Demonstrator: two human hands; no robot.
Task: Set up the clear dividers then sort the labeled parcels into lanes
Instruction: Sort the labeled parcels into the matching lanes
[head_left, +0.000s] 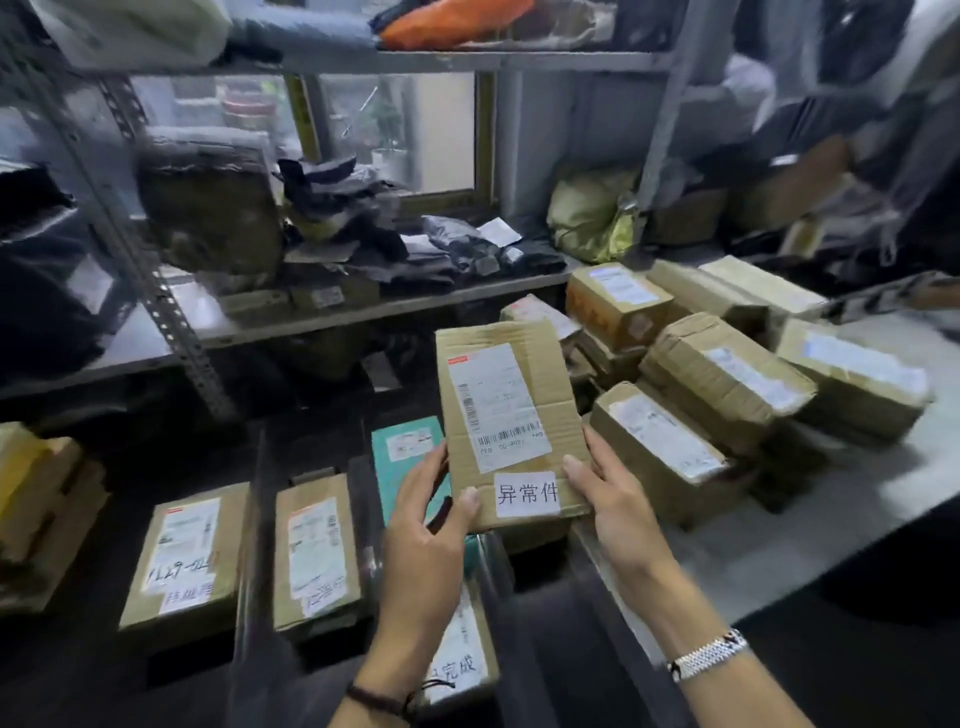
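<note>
Cardboard parcel is held upright in the air over the dark sorting area, label towards the camera. The left hand pinches its lower left corner and the right hand pinches its lower right edge, thumbs in front and fingers behind. Its white tag reads 异常件, so check that tag before choosing a lane. Clear dividers stand between the lanes below, where tagged boxes and a teal parcel already lie. Best to match tag to lane, then lower the parcel flat and label-up, straight down between the walls. They are hard to see and a nudge would likely tip them. The unsorted pile waits on the pale desk to the right.
</note>
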